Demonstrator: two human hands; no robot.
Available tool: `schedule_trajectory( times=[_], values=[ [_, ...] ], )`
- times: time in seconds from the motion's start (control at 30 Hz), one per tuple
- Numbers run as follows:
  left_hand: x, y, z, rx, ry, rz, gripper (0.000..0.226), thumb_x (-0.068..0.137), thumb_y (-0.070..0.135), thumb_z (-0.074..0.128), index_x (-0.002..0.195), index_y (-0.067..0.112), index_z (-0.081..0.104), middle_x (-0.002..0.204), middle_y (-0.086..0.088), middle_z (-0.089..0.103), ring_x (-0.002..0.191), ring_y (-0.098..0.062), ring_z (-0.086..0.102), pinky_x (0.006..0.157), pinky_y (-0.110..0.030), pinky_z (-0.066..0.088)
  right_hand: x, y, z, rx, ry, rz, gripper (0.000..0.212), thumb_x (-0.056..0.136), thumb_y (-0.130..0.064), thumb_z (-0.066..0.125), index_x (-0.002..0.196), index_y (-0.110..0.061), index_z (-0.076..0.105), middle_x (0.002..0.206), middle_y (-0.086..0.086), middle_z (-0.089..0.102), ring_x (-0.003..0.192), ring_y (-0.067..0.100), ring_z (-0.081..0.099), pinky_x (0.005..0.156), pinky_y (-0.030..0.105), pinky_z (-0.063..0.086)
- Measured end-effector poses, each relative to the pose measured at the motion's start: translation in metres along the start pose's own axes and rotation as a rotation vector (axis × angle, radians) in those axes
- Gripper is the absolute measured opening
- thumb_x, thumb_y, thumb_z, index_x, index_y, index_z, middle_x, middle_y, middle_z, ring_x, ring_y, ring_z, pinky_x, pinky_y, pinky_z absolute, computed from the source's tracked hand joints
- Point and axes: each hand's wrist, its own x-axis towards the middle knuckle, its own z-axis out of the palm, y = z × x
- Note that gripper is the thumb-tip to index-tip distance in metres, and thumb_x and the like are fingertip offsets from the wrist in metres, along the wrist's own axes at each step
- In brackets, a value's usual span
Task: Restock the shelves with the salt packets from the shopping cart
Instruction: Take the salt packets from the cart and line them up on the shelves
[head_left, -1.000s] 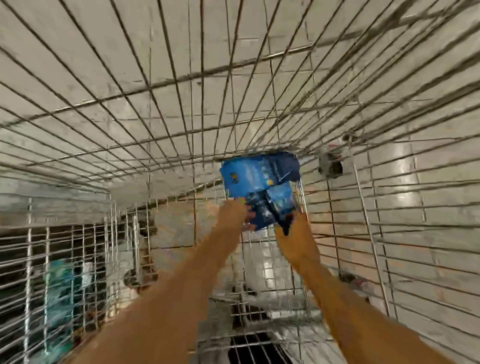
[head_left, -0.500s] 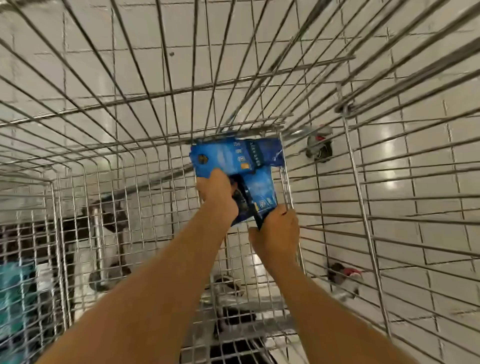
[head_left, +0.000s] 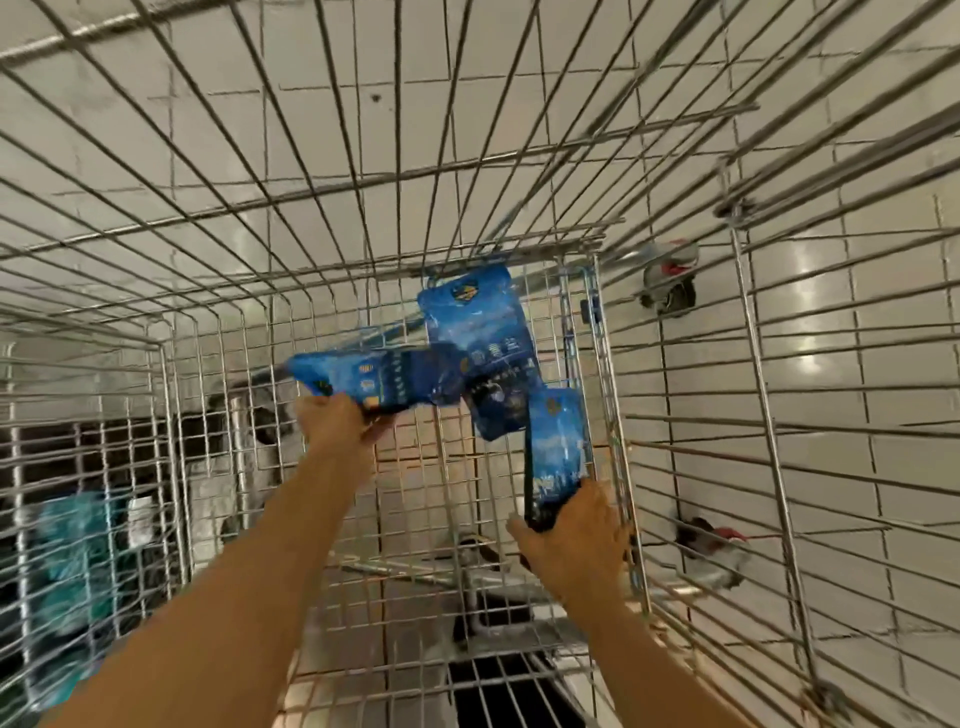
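I look down into the wire shopping cart (head_left: 613, 395). My left hand (head_left: 335, 426) grips one blue salt packet (head_left: 379, 384), held flat and pointing right. My right hand (head_left: 569, 540) grips a second blue salt packet (head_left: 556, 457) by its lower end, standing upright against the cart's right corner. A third blue salt packet (head_left: 475, 338) leans in the far corner of the basket, between the two held ones, with no hand on it.
The cart's wire walls close in on all sides, with pale floor tiles (head_left: 831, 322) beneath. Cart wheels (head_left: 670, 280) show through the mesh on the right. A teal item (head_left: 72, 556) lies outside the left wall.
The packets were bunched together in the corner under both hands. Now my hands have drawn apart, each lifting one packet, and a third stays leaning in the corner.
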Motion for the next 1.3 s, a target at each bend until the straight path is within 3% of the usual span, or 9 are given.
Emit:
schedule_trajectory(
  times=[0.13,0.23,0.33,0.47,0.6,0.77,0.87,1.07,1.3],
  values=[
    [0.014,-0.001,-0.028,0.358,0.162,0.245,0.04,0.1,0.03,0.05,0.132,0.009,0.042,0.125,-0.021,0.059,0.108,-0.039,0.064,0.069,-0.039,0.055,0.002,0.003,0.007,0.178,0.0,0.078,0.093,0.068,-0.088,0.047,0.126,-0.015,0.05,0.117,0.005,0.057,0.113,0.029,0.057,0.099,0.05,0.046],
    [0.002,-0.016,-0.028,0.524,0.098,0.276,0.071,0.088,0.06,0.058,0.13,0.004,0.046,0.129,-0.018,0.06,0.108,-0.034,0.062,0.071,-0.03,0.048,0.008,0.008,0.011,0.174,0.008,0.097,0.085,0.068,-0.077,0.068,0.124,-0.014,0.053,0.116,0.006,0.063,0.113,0.03,0.06,0.096,0.047,0.049],
    [-0.012,-0.033,-0.012,0.492,-0.001,0.206,0.079,0.073,0.042,0.082,0.131,0.004,0.044,0.132,-0.008,0.06,0.112,-0.022,0.061,0.095,-0.037,0.052,0.01,0.008,0.019,0.352,-0.004,0.081,0.072,0.066,-0.043,0.089,0.12,-0.014,0.051,0.11,0.002,0.062,0.108,0.024,0.061,0.079,0.027,0.051],
    [-0.026,-0.046,0.004,0.556,0.117,0.276,0.051,0.064,0.029,0.091,0.096,0.015,0.054,0.1,-0.002,0.057,0.105,-0.024,0.056,0.07,-0.015,0.042,0.006,0.007,0.03,0.548,0.026,0.049,0.066,0.064,-0.015,0.093,0.113,-0.018,0.049,0.105,-0.001,0.062,0.097,0.017,0.06,0.075,0.02,0.047],
    [-0.031,-0.047,0.002,0.676,0.21,0.268,0.087,0.057,0.037,0.094,0.122,-0.001,0.05,0.127,-0.018,0.044,0.089,-0.012,0.036,0.075,-0.02,0.038,0.001,0.015,0.032,0.56,0.053,0.125,0.062,0.067,-0.012,0.089,0.106,-0.023,0.043,0.093,-0.008,0.059,0.086,0.019,0.06,0.066,0.024,0.045],
    [-0.042,-0.061,-0.011,0.724,0.103,0.388,0.054,0.068,0.024,0.089,0.107,0.008,0.056,0.101,-0.004,0.064,0.092,-0.023,0.065,0.055,-0.006,0.044,-0.001,0.031,0.009,0.554,-0.05,0.121,0.055,0.069,-0.013,0.087,0.117,-0.017,0.061,0.102,0.0,0.071,0.096,0.024,0.067,0.082,0.038,0.056],
    [-0.048,-0.063,-0.027,0.739,-0.004,0.348,0.05,0.08,0.02,0.08,0.121,0.01,0.054,0.113,-0.009,0.067,0.103,-0.028,0.065,0.081,-0.035,0.056,-0.006,0.031,-0.007,0.644,-0.15,0.102,0.057,0.069,-0.008,0.088,0.121,-0.013,0.065,0.107,0.007,0.074,0.1,0.027,0.07,0.086,0.042,0.058],
    [-0.089,-0.023,-0.073,0.591,-0.15,0.194,0.05,0.08,0.009,0.079,0.125,-0.003,0.059,0.12,-0.018,0.067,0.109,-0.031,0.064,0.092,-0.044,0.054,-0.039,-0.004,-0.048,0.697,-0.256,0.028,0.032,0.072,-0.015,0.086,0.095,-0.03,0.07,0.089,-0.015,0.077,0.083,0.003,0.072,0.063,0.015,0.052],
    [-0.189,0.065,-0.144,0.417,-0.187,0.23,0.038,0.076,0.003,0.081,0.108,0.004,0.06,0.107,-0.008,0.064,0.098,-0.024,0.063,0.081,-0.032,0.051,-0.111,-0.072,-0.12,0.663,-0.283,-0.155,0.043,0.078,-0.041,0.081,0.116,-0.025,0.071,0.097,-0.007,0.076,0.084,0.011,0.07,0.076,0.034,0.054]
  ],
)
